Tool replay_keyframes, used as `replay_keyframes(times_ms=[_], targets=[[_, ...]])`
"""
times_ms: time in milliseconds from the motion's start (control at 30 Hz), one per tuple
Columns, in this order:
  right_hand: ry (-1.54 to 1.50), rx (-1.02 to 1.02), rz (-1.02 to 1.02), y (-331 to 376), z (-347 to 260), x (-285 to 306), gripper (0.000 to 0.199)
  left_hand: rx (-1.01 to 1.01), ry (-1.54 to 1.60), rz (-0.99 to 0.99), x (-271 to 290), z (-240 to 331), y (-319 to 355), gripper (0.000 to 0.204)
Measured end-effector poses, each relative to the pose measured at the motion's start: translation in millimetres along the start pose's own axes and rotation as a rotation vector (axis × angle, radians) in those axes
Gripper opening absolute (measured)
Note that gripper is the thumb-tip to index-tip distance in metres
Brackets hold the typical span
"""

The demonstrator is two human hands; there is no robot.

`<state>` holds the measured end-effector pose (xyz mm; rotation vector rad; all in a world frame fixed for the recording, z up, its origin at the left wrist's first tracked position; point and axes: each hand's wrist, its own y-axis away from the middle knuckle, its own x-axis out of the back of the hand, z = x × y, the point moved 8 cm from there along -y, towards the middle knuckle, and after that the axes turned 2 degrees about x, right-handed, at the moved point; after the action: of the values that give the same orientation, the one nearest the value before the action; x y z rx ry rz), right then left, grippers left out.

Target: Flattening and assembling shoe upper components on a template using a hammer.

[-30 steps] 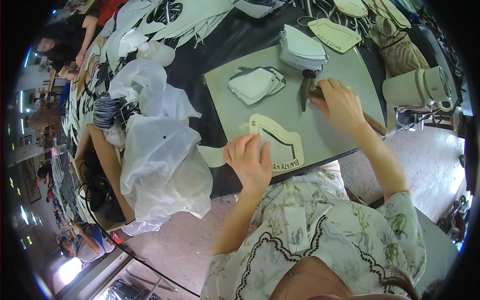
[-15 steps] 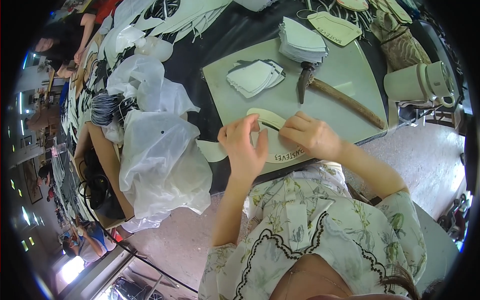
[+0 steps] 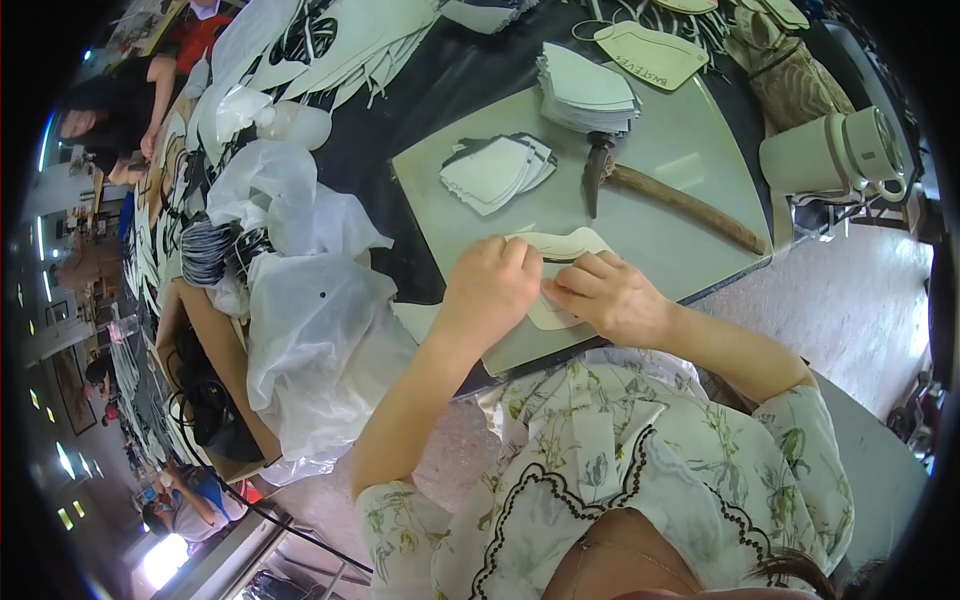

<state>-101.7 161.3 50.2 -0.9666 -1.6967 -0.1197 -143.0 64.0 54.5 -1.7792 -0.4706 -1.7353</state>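
A cream curved piece [image 3: 570,242] with a dark slit or edge lies at the near edge of a pale green work board [image 3: 660,250]. My left hand [image 3: 497,285] bends its fingers down onto the left part of this piece. On the right, my right hand [image 3: 612,298] has its fingers bent and pressed together at the same dark edge. Another cream part [image 3: 552,316] shows between and below my hands, mostly covered by them. What my fingertips pinch is partly hidden. Left of my left wrist, a pale flat piece [image 3: 415,318] sticks out.
A wooden-handled hammer [image 3: 685,208] lies on the board beside a tall stack of pale cut pieces [image 3: 588,92] and a smaller stack [image 3: 497,172]. Translucent plastic bags [image 3: 320,330] and a cardboard box [image 3: 225,370] stand left. A cream tumbler [image 3: 815,160] is right. A person [image 3: 130,105] works far left.
My left hand has moved inward from a spread pose and closed its fingers on the cream piece. The piece has turned, its curved end now pointing right. My right hand has shifted slightly nearer.
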Motion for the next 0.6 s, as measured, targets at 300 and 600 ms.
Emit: replay_keyframes(times_ms=[300,600], targets=[[-0.026,0.035,0.012,1.9,2.0,-2.1,0.028,-0.072,-0.120,0.131,-5.8,11.6,6.4,0.029],[-0.075,0.009,-0.020,1.4,2.0,-4.7,0.043,0.209,0.375,0.252,10.4,-22.5,8.1,0.019]])
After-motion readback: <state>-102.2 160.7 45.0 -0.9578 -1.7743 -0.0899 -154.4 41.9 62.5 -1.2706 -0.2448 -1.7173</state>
